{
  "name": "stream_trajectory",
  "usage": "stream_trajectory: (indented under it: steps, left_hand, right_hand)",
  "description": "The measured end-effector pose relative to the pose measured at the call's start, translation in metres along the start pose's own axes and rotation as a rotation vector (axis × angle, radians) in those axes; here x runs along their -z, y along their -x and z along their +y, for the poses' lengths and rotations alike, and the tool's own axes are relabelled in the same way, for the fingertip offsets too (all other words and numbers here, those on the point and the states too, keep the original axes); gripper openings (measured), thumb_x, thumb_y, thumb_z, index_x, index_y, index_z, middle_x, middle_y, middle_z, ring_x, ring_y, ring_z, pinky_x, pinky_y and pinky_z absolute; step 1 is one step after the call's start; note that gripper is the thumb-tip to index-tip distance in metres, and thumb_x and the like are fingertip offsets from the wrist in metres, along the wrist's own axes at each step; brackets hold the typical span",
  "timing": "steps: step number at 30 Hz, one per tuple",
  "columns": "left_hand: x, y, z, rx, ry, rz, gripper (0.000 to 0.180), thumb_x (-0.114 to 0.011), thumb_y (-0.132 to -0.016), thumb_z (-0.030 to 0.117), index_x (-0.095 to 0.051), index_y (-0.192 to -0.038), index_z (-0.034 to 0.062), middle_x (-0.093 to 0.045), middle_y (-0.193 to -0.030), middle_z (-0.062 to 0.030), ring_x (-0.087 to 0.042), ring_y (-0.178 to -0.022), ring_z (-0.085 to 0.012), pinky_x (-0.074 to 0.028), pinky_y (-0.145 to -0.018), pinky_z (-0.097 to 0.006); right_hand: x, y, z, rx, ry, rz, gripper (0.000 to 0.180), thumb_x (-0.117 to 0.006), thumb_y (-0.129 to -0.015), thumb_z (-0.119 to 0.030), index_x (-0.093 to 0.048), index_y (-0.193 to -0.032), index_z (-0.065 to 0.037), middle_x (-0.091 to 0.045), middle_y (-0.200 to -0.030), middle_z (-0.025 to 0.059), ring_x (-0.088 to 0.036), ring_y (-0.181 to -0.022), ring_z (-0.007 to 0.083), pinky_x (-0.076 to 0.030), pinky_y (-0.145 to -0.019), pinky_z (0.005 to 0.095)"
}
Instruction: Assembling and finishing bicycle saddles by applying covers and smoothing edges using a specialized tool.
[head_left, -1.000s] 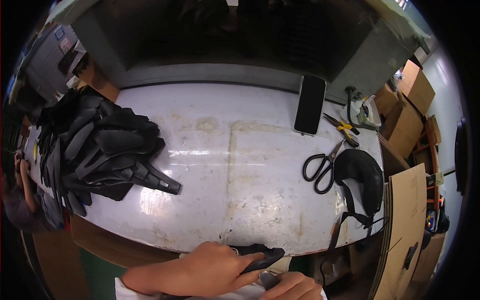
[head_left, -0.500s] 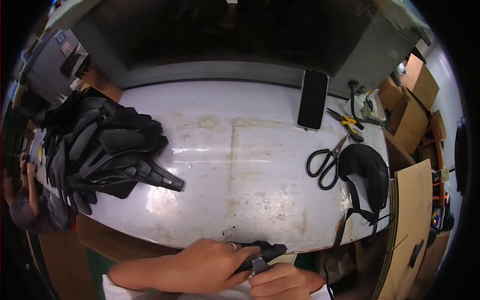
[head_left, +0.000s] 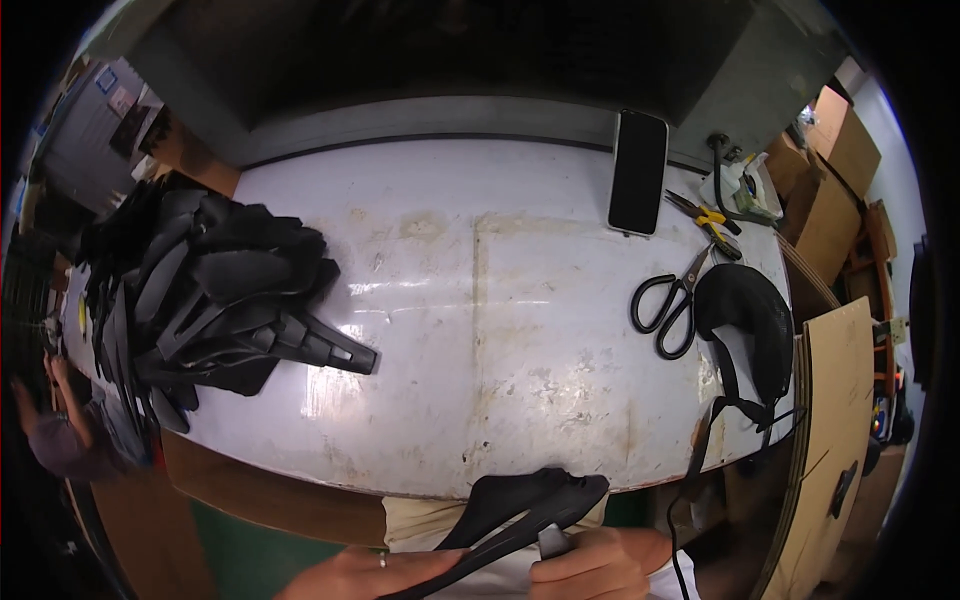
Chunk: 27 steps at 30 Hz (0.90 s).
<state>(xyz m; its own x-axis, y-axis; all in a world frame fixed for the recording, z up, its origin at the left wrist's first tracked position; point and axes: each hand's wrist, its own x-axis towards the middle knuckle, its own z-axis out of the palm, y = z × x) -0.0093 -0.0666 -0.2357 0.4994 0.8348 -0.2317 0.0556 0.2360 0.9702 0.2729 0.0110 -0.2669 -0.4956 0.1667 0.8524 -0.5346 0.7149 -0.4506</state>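
Over my lap, just off the table's near edge, my left hand (head_left: 365, 575) grips a long black moulded part (head_left: 505, 510) with a slot along its middle. Its far end rises to the table edge. My right hand (head_left: 592, 568) is closed around a short grey flat-ended tool (head_left: 553, 541), whose tip lies against or very near the part's right side; its handle is hidden in my fingers. On the table's left lies a heap of similar black parts (head_left: 225, 275).
The white table (head_left: 420, 400) bears a phone (head_left: 638, 172), yellow-handled pliers (head_left: 705, 222), black-handled scissors (head_left: 668, 308) and a curved black item with a strap (head_left: 768, 310) at right. Cardboard (head_left: 835, 390) stands beyond. Another person (head_left: 65, 430) is at far left.
The black part has turned in my hands and now shows more of its length. My left hand has moved down and left along it. My view has tilted slightly.
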Motion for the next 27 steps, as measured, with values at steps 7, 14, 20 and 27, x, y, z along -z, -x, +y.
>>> stream_trajectory:
  steps: [7,14,20,27]
  left_hand:
    - [-0.011,-0.002,-0.01,0.001,-0.224,-0.061,0.057,-0.071,-0.09,-0.001,-0.055,-0.145,0.0035,-0.073,-0.115,-0.0161,-0.071,-0.088,-0.0208,-0.056,-0.076,-0.03]
    - [-0.046,-0.038,-0.046,-0.348,-0.103,0.15,0.061,-0.065,-0.095,0.007,-0.045,-0.152,0.0,-0.072,-0.104,-0.0163,-0.066,-0.07,-0.0218,-0.054,-0.065,-0.034]
    - [-0.056,-0.059,-0.068,-0.382,-0.108,0.121,0.072,-0.073,-0.082,0.003,-0.046,-0.149,-0.0065,-0.075,-0.105,-0.0177,-0.072,-0.072,-0.0228,-0.057,-0.063,-0.03]
    - [-0.042,-0.049,-0.06,-0.212,0.028,0.067,0.059,-0.073,-0.085,0.0,-0.056,-0.141,-0.0076,-0.075,-0.111,-0.0205,-0.066,-0.058,-0.0125,-0.054,-0.056,-0.028]
  right_hand:
    - [-0.046,-0.004,0.009,-0.018,-0.159,0.141,0.017,-0.062,-0.092,-0.011,-0.063,-0.078,-0.002,-0.066,-0.072,0.015,-0.065,-0.062,0.0274,-0.059,-0.067,0.0455]
    - [-0.073,0.0,0.015,0.11,-0.175,0.371,0.029,-0.057,-0.098,-0.014,-0.057,-0.071,-0.004,-0.062,-0.062,0.0127,-0.061,-0.051,0.024,-0.059,-0.064,0.0468]
    - [-0.068,0.001,0.016,0.104,-0.209,0.402,0.029,-0.059,-0.098,-0.014,-0.057,-0.072,-0.002,-0.061,-0.061,0.0124,-0.063,-0.053,0.0262,-0.059,-0.061,0.0466]
    - [-0.004,0.021,0.007,-0.054,-0.179,0.458,0.024,-0.071,-0.09,-0.015,-0.06,-0.074,-0.001,-0.067,-0.069,0.0161,-0.068,-0.061,0.0297,-0.06,-0.065,0.0478]
